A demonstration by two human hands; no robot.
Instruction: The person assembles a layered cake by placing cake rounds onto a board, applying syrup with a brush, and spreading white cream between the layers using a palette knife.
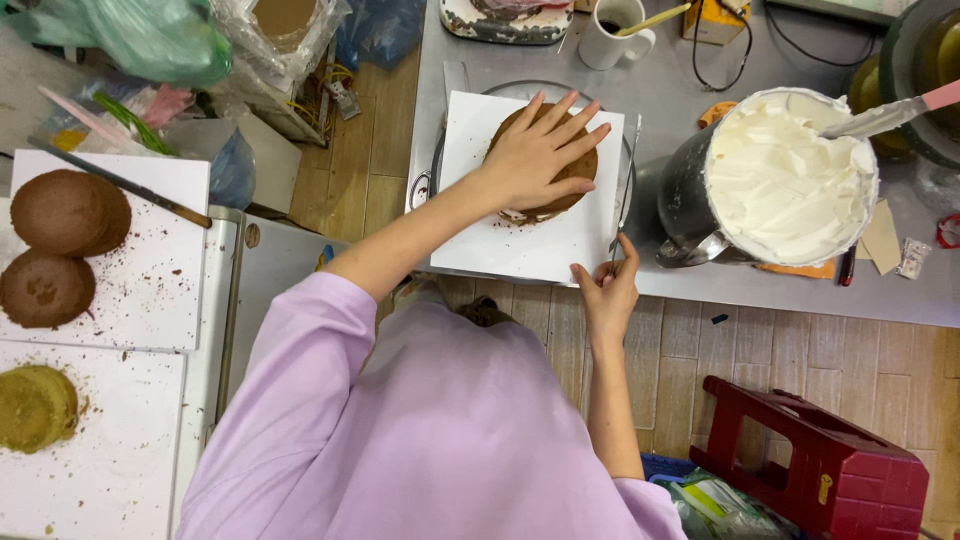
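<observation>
two hands: left hand (540, 150) flat on brown cake (545, 165), right hand (606, 290) at board (520, 240) edge

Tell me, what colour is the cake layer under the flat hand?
Dark chocolate brown. The cake layer sits on a white board, seen clearly in the head view.

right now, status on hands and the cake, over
Left hand flat on brown cake layer. Right hand pinching long knife at white board edge. Cream bucket close by.
</observation>
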